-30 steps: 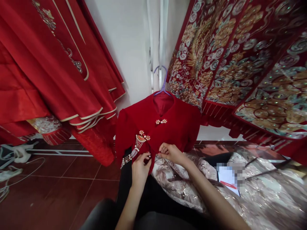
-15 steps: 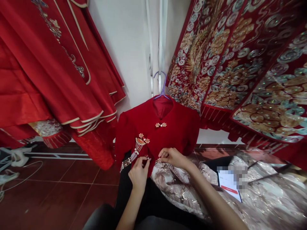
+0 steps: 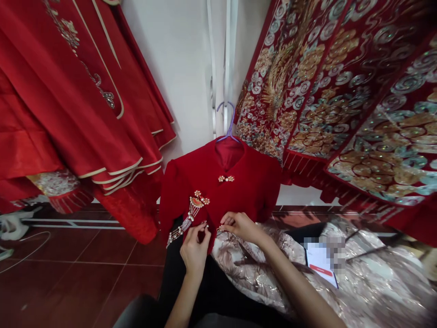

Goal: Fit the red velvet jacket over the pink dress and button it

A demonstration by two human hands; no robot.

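Note:
A red velvet jacket (image 3: 191,168) with a round neck hangs on a purple hanger (image 3: 229,130). A beaded flower clasp (image 3: 226,179) sits below its collar, and a fan-shaped beaded brooch (image 3: 195,203) with pearl tassels lies on the left side of its front. At the lower front edge, my left hand (image 3: 194,248) is pinched on a small beaded clasp piece (image 3: 206,225). Just to its right, my right hand (image 3: 241,228) pinches another small beaded clasp piece (image 3: 219,229), largely hidden by the fingers. A narrow gap separates the fingertips.
Red gowns (image 3: 112,136) with pale edging hang at left; an embroidered red garment (image 3: 327,105) hangs at right. Shiny pinkish patterned fabric (image 3: 259,282) covers the lap's right side, with a lit phone (image 3: 320,262) on it. White rack bars (image 3: 78,223) run above the tiled floor.
The whole view has shifted slightly, with the jacket now a little further left. My hands keep their pinches, and their fingertips are slightly closer together.

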